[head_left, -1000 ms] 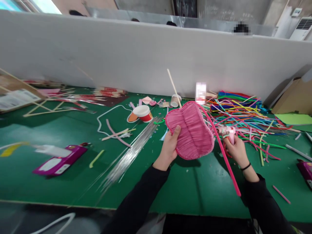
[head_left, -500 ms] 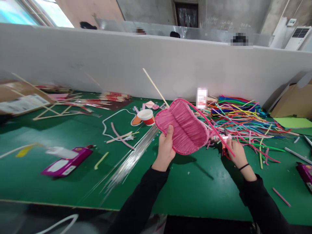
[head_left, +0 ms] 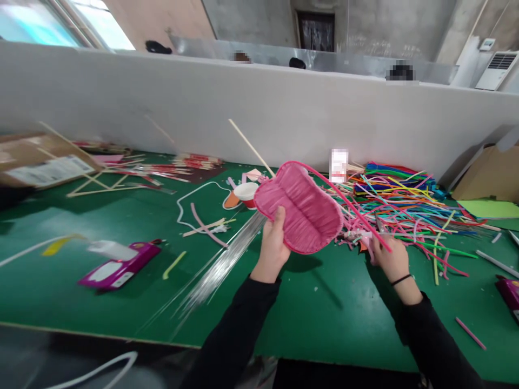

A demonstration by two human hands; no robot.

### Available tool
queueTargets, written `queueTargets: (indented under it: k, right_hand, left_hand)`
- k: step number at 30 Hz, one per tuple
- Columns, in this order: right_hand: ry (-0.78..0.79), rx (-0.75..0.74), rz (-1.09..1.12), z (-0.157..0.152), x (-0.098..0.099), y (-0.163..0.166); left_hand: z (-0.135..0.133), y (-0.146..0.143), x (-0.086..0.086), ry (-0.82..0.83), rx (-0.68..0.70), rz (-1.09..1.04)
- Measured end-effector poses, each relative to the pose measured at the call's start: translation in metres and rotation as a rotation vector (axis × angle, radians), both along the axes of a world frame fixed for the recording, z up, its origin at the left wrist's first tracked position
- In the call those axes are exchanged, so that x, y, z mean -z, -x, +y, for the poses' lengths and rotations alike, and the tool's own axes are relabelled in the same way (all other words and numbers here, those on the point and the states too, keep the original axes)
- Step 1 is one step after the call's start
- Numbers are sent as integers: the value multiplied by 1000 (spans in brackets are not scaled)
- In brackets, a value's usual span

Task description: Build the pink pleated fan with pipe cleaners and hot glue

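Pink panel [head_left: 310,212] in left grip [head_left: 272,247] (green table [head_left: 316,329] below)

In what looks like a shared craft workshop, colored pipe cleaners [head_left: 399,202] at right and wooden sticks [head_left: 198,161] at far left litter my green table [head_left: 308,329]; heads [head_left: 297,63] show over the far white partition [head_left: 284,111].

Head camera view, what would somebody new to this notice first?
Probably the bright pink, lobed panel held up near the middle by the left hand. Next, the tangle of colourful strips at the back right of the green table, beyond the right hand. Then the purple device lying on the table's left side.
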State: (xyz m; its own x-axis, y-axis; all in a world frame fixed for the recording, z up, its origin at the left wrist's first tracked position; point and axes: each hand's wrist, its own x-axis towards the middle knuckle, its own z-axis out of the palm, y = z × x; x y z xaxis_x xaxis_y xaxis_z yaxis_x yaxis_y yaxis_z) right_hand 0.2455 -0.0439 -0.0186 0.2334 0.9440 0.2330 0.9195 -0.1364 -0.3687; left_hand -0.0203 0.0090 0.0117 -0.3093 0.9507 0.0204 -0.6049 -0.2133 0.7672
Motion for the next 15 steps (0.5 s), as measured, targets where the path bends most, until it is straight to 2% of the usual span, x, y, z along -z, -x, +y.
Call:
queueTargets:
  k: [1, 2, 4, 6, 7, 10, 13, 15]
  right_hand:
    - [-22, 2, 59, -1, -7, -4]
    - [-70, -1, 211, -2, -17, -10]
    - [-117, -83, 701, -7, -39, -22]
    - [-5, -277, 1079, -12, -60, -31]
    - [51, -362, 1157, -16, -68, -33]
    - [130, -500, 1113, -28, -75, -25]
    - [159, -556, 1015, -40, -64, -7]
    - [102, -518, 950, -46, -54, 1]
  left_hand:
    - [-2, -3, 0, 10, 30, 1]
    - [-5, -6, 0, 23, 63, 2]
    - [-12, -14, 0, 57, 114, -5]
    - [-21, -21, 1, 89, 165, -32]
    - [-26, -26, 2, 98, 187, -50]
    - [-44, -39, 5, 116, 272, -72]
    - [-60, -52, 9, 119, 333, -76]
    - [-66, -56, 11, 113, 371, -54]
